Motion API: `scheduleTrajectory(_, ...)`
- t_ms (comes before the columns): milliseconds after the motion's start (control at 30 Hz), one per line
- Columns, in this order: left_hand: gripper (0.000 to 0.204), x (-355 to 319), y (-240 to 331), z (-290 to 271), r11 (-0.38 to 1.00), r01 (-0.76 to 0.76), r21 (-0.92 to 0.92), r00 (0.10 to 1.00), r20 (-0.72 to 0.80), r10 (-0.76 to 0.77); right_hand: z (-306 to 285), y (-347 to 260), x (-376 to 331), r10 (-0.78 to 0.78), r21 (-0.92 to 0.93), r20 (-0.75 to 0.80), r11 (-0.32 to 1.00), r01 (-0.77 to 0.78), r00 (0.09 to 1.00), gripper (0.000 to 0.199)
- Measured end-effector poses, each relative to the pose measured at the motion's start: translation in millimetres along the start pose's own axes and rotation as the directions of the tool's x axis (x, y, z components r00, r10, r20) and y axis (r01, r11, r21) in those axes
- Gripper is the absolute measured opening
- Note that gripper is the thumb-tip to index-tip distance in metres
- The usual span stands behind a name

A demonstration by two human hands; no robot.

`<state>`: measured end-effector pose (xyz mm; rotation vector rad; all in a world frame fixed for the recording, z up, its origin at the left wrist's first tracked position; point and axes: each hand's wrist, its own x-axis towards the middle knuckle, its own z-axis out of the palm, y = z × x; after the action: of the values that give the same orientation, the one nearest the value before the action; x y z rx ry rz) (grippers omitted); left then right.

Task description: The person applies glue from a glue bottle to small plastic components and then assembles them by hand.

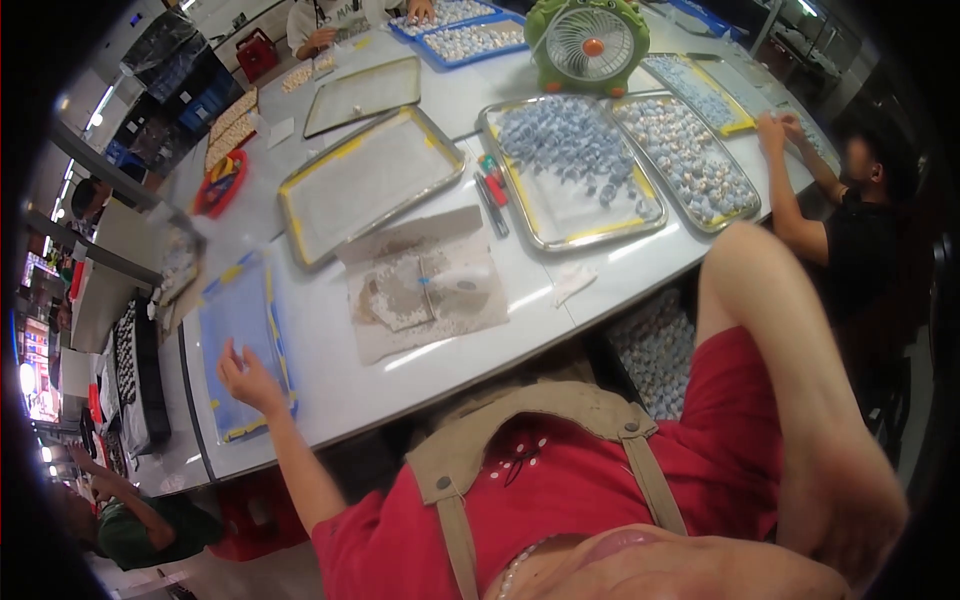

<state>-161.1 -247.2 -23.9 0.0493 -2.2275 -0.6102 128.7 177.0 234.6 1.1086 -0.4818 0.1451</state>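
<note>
Head view. We list this moment as follows.

Item 1, step in hand: we judge it to be a reach to the blue tray (238,320), which lies flat near the left end of the white table (340,385), close to the near edge, with yellow strips along its rim. Nothing is lifted yet.

Item 2, left hand (248,378): unclosed, fingers spread and slightly curled, gripping nothing. It rests on or just over the tray's near part; we cannot tell whether it touches. The forearm runs up from the lower edge, stretched out well to the left of the body.

Item 3, right arm (780,350): bent and raised at the right side, clear of the table. Its hand is blurred at the lower right rim, so we cannot tell whether it is spread or closed, or whether it holds anything.

Item 4, next move, as we judge it: taking the tray would call for the fingers to close over its near rim, and for a level lift, since it is wide and thin.

Item 5, surroundings: a stained brown sheet (425,285) just right of the tray; an empty metal tray (370,185) behind it; a metal tray of small blue and white pieces (575,170); markers (490,190) between the two; a green fan (588,42) beyond. A co-worker's arm (790,200) reaches over the far right trays.
</note>
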Motion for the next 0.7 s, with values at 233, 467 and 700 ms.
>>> scheduleTrajectory(233,0.024,-28,44,21,0.987,-0.114,-0.111,0.992,0.039,0.119,-56,-5,-86,0.351,-0.215,-0.165,0.899,-0.381,0.922,0.026)
scheduleTrajectory(467,0.029,-55,67,38,0.961,-0.234,-0.15,0.965,0.084,0.248,-97,-20,-127,0.625,-0.051,-0.247,0.754,-0.654,0.74,0.034)
scheduleTrajectory(700,0.032,-62,72,46,0.977,-0.118,-0.18,0.979,0.143,0.145,-98,-10,-149,0.72,-0.018,-0.254,0.664,-0.748,0.646,0.034)
